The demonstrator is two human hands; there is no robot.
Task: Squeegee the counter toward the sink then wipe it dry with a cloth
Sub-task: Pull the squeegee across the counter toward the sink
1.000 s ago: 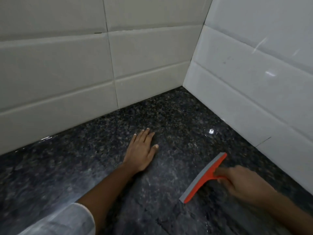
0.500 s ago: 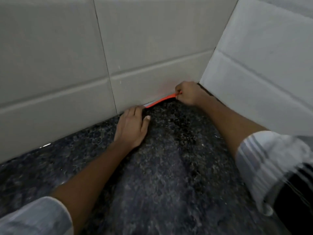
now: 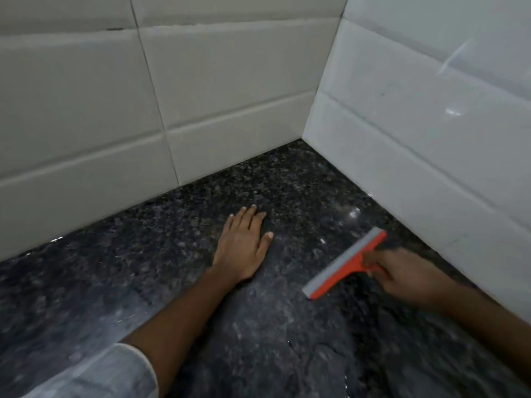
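Squeegee (image 3: 344, 264): orange, grey blade, lying diagonal on counter (image 3: 172, 268), near right wall (image 3: 431, 145).
Right hand (image 3: 402, 278): closed round the handle; blurred, grip detail unclear.
Left hand (image 3: 244, 248): flat, fingers spread, holding nothing.
Counter: dark speckled stone.

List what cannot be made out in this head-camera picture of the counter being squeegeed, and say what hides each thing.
- Sink and cloth: neither is in the head view; they lie outside the frame.
- Squeegee handle: covered by the right hand, which is blurred by motion.
- Whether the blade touches the counter: too blurred to tell.
- Counter under the left hand: covered by the flat palm.
- Water on the counter: only a few glints show; the dark speckle hides the rest.
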